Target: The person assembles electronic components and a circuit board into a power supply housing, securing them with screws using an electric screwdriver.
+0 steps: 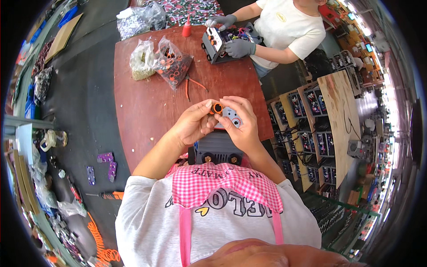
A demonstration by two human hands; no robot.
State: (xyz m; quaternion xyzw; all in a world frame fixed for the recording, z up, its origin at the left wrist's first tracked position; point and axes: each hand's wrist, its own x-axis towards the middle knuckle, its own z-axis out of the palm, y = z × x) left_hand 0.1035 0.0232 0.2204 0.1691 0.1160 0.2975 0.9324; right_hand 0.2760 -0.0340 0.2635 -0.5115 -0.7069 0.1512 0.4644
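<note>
Between your fingers, left hand (192, 123) and right hand (242, 127) pinch a small round orange-and-black plastic knob (217, 108) against the dark grey metal unit's white faceplate (231, 116); misalignment could drop it onto the reddish-brown surface (147, 102).

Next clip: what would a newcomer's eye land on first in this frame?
Most likely the orange knob at the centre, pinched between the left hand and right hand against the white front panel of a dark grey unit at the near edge of the reddish-brown table. Next, across the table, a co-worker's grey-gloved hands on a similar unit, with clear bags of orange and pale parts at the table's far left.
</note>
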